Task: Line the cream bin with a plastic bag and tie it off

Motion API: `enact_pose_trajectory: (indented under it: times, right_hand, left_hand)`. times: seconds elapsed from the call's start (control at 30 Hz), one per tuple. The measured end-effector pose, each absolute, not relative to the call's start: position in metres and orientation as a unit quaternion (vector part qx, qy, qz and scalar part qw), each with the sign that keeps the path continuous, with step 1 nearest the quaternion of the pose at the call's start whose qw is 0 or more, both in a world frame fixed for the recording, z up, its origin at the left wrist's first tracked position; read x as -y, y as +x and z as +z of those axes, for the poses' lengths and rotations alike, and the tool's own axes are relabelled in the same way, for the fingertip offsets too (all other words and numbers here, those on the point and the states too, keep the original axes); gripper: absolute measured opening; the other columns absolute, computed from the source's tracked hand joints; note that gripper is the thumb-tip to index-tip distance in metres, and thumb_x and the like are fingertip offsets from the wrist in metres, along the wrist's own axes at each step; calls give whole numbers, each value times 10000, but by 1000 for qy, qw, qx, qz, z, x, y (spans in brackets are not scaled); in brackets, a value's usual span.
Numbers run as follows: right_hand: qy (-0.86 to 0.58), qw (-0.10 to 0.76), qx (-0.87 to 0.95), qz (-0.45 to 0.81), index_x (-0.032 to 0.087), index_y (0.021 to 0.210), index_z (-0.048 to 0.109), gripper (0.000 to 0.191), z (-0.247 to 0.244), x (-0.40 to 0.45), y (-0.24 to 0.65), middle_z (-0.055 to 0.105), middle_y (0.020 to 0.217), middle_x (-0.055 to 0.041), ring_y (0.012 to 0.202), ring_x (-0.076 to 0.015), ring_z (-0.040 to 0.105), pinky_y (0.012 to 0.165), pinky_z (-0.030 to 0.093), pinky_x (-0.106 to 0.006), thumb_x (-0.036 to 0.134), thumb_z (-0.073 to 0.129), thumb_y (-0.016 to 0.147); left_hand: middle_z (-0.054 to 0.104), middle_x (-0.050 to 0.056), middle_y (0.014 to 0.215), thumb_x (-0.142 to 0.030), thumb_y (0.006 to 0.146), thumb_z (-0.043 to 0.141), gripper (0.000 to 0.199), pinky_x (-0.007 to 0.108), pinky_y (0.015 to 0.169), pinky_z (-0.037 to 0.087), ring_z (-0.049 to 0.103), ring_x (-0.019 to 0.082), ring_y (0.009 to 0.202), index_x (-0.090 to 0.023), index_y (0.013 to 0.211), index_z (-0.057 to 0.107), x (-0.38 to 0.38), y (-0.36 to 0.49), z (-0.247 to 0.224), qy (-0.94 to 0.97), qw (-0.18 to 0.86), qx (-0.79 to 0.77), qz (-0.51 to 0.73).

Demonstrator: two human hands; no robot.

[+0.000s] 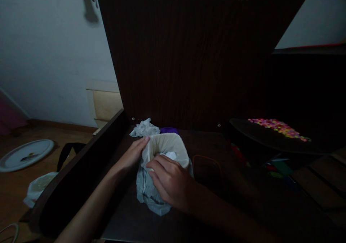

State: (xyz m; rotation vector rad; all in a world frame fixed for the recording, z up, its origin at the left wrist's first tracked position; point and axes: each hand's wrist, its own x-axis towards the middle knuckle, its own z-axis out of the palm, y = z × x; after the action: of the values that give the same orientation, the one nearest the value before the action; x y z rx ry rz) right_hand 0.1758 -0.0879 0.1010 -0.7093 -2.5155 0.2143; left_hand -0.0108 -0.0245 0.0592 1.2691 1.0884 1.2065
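A small bin (171, 142) stands on the dark wooden surface, lined with a thin whitish plastic bag (154, 196). The bag is folded over the rim and hangs in creases down the outside. My left hand (136, 149) is at the far left of the rim, its fingers together against the bag there. Over the near rim, my right hand (171, 178) has its fingers curled and pinched on the bag's edge. Inside the bin lies something white and crumpled (171, 155), partly hidden by my right hand.
A crumpled whitish bag (145, 128) and a purple item (169, 130) lie behind the bin. A dark raised board (81, 171) edges the surface on the left. On the floor are a white oval lid-like piece (40, 147) and a white bag (40, 185). Colourful beads (281, 128) lie at right.
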Motion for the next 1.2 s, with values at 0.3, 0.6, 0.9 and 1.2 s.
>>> enact_pose_trajectory:
  times: [0.3, 0.6, 0.9, 1.2]
  right_hand:
    - [-228, 267, 933, 82, 99, 1239, 593, 322, 104, 88, 184, 653, 1107, -121, 1064, -237, 600, 1005, 538, -352, 99, 529, 923]
    - [-222, 251, 942, -30, 65, 1245, 561, 377, 86, 82, 178, 641, 1013, -121, 933, -249, 571, 851, 557, -361, 36, 533, 871]
    - [-189, 215, 958, 31, 73, 1304, 529, 500, 111, 85, 194, 626, 1159, -135, 1086, -253, 554, 1042, 507, -369, -27, 500, 815]
    - [-373, 350, 857, 59, 152, 1514, 391, 1003, 103, 80, 248, 531, 1492, -200, 1367, -350, 507, 1124, 463, -518, 530, 868, 717]
  left_hand:
    - [751, 119, 1124, -704, 872, 617, 643, 396, 1008, 521, 696, 274, 1063, -186, 1246, 694, 36, -17, 45, 597, 511, -392, 478]
    - [702, 136, 1288, -695, 857, 651, 700, 438, 1129, 444, 646, 310, 1215, -203, 1354, 638, 39, -22, 32, 615, 531, -350, 466]
    - [550, 109, 1512, -635, 912, 601, 700, 478, 1255, 260, 409, 365, 1465, -206, 1462, 529, 34, -18, 26, 618, 544, -309, 475]
    - [313, 148, 1650, -632, 859, 699, 869, 563, 1226, 313, 312, 386, 1520, -290, 1561, 316, 60, -27, 38, 713, 360, -307, 517]
